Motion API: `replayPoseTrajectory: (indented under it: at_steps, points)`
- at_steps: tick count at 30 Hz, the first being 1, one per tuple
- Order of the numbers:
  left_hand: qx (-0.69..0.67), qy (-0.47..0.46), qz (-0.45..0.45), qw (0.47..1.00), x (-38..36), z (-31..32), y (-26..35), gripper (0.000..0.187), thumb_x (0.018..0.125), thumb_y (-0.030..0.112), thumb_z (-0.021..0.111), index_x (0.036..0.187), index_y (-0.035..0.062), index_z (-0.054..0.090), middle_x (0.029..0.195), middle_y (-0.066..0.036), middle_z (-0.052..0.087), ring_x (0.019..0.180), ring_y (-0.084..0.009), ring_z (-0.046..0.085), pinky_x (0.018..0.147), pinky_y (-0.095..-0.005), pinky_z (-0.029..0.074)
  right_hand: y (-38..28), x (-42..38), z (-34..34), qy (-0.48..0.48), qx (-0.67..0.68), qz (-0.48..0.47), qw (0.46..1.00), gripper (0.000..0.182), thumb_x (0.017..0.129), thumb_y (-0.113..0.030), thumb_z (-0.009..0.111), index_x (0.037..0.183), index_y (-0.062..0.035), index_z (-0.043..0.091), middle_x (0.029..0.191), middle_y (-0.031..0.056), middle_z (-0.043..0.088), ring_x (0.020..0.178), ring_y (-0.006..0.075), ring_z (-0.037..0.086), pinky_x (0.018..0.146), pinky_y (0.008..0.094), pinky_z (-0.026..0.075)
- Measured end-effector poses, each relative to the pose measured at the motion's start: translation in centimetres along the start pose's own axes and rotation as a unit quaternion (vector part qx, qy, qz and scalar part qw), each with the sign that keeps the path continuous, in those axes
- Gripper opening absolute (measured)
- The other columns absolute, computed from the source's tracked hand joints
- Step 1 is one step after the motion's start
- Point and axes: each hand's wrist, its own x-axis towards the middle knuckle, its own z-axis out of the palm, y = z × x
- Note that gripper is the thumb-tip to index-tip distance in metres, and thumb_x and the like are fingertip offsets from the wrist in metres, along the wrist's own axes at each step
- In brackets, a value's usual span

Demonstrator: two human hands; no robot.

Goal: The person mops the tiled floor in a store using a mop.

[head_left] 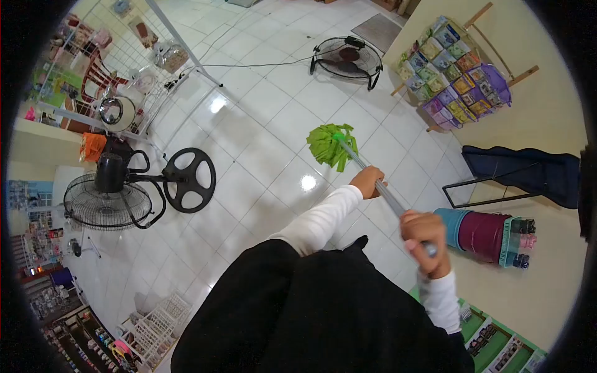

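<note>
A mop with a green strip head (329,146) rests on the white tiled floor, its grey handle (390,200) slanting up towards me. Lower on the handle, my left hand (368,181) is wrapped around the pole. Close to the handle's top end, my right hand (425,239) is closed around it, slightly blurred. Both arms wear white sleeves under black clothing.
A floor fan (348,59) stands ahead, its cable running left across the tiles. Another fan with a black base (189,180) is at left. On the right are a card display (451,71), a folded dark blue board (522,174) and stacked buckets (479,237).
</note>
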Motion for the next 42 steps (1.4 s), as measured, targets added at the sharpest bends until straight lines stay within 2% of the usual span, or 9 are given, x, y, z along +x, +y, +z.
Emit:
replayPoseTrajectory:
  at_steps: [7,14,18,22,25,29,36,40,42]
  points:
    - [0.041,-0.004,-0.156,0.987,-5.1,-6.8,6.0,0.025,0.068,0.024,0.062,0.059,0.004,0.049,0.061,-0.02,0.054,0.063,-0.0403,0.054,0.057,-0.0447,0.044,-3.2,5.3,-1.3,0.001,0.208,0.01,0.978,0.043,0.075,-0.024,0.058,0.044,-0.0085,0.032,0.039,0.0023,0.034,0.034,0.0161,0.033,0.04,0.0305,0.028]
    - [0.063,-0.031,-0.353,0.933,-22.4,-11.1,2.9,0.026,0.07,0.028,0.056,0.065,0.0034,0.061,0.072,-0.021,0.059,0.069,-0.0407,0.056,0.065,-0.0491,0.044,5.9,3.3,8.4,-0.072,0.332,0.154,0.928,0.046,0.081,-0.023,0.054,0.045,-0.0069,0.029,0.042,0.003,0.029,0.042,0.0151,0.031,0.043,0.0296,0.025]
    - [0.178,-0.084,-0.376,0.906,-33.8,-11.7,-0.8,0.017,0.067,0.02,0.058,0.058,0.0057,0.056,0.061,-0.018,0.056,0.061,-0.0379,0.055,0.059,-0.0465,0.044,8.5,-0.1,15.6,-0.182,0.35,0.189,0.899,0.029,0.086,-0.015,0.05,0.063,0.0023,0.051,0.055,0.0029,0.044,0.055,0.0095,0.043,0.051,0.0244,0.035]
    - [0.217,-0.087,-0.29,0.928,-34.6,-11.4,-0.4,0.012,0.059,0.016,0.061,0.055,0.0088,0.054,0.062,-0.013,0.054,0.065,-0.0344,0.054,0.059,-0.043,0.042,8.8,-2.1,15.2,-0.217,0.283,0.196,0.913,0.027,0.087,-0.016,0.049,0.068,0.0026,0.054,0.058,0.0023,0.047,0.055,0.0079,0.042,0.052,0.0239,0.035]
    - [0.168,-0.047,-0.21,0.962,-31.1,-8.8,0.4,0.012,0.058,0.018,0.062,0.057,0.0109,0.053,0.061,-0.008,0.053,0.068,-0.0297,0.052,0.066,-0.0404,0.041,6.7,-4.0,11.3,-0.173,0.268,0.179,0.931,0.027,0.087,-0.016,0.049,0.068,0.003,0.054,0.058,0.003,0.047,0.054,0.0083,0.041,0.051,0.0242,0.034]
    - [0.058,0.027,-0.046,0.997,-23.5,-2.3,1.6,0.017,0.059,0.015,0.061,0.06,0.0096,0.045,0.059,-0.007,0.045,0.065,-0.0292,0.048,0.06,-0.0404,0.036,1.4,-6.3,3.0,-0.092,0.189,0.195,0.958,0.028,0.083,-0.014,0.051,0.063,0.0046,0.049,0.057,0.0069,0.046,0.052,0.0117,0.041,0.05,0.0262,0.033]
    - [-0.046,0.047,0.1,0.993,-7.9,6.9,10.3,0.017,0.061,0.006,0.056,0.059,0.0072,0.039,0.061,-0.008,0.043,0.063,-0.029,0.044,0.057,-0.0388,0.034,-7.7,-10.2,-4.8,0.068,0.086,0.089,0.99,0.018,0.061,-0.006,0.052,0.051,0.0003,0.038,0.049,0.0078,0.039,0.044,0.0231,0.04,0.052,0.0329,0.036]
    - [-0.051,0.064,0.131,0.988,-4.5,12.1,10.8,0.015,0.061,0.004,0.055,0.06,0.0057,0.04,0.061,-0.008,0.043,0.064,-0.0288,0.044,0.058,-0.0389,0.035,-7.9,-12.6,-6.7,-0.1,-0.059,0.078,0.99,0.017,0.054,-0.004,0.054,0.051,-0.0037,0.037,0.048,0.0067,0.035,0.045,0.028,0.04,0.053,0.0343,0.035]
    - [-0.046,0.071,0.136,0.987,-3.4,14.4,10.5,0.012,0.062,0.004,0.054,0.061,0.0049,0.042,0.061,-0.009,0.045,0.064,-0.0293,0.046,0.059,-0.0398,0.037,-7.0,-14.3,-7.1,-0.108,-0.083,0.069,0.988,0.015,0.054,-0.005,0.055,0.052,-0.0048,0.04,0.049,0.0068,0.038,0.047,0.0278,0.042,0.054,0.0343,0.035]
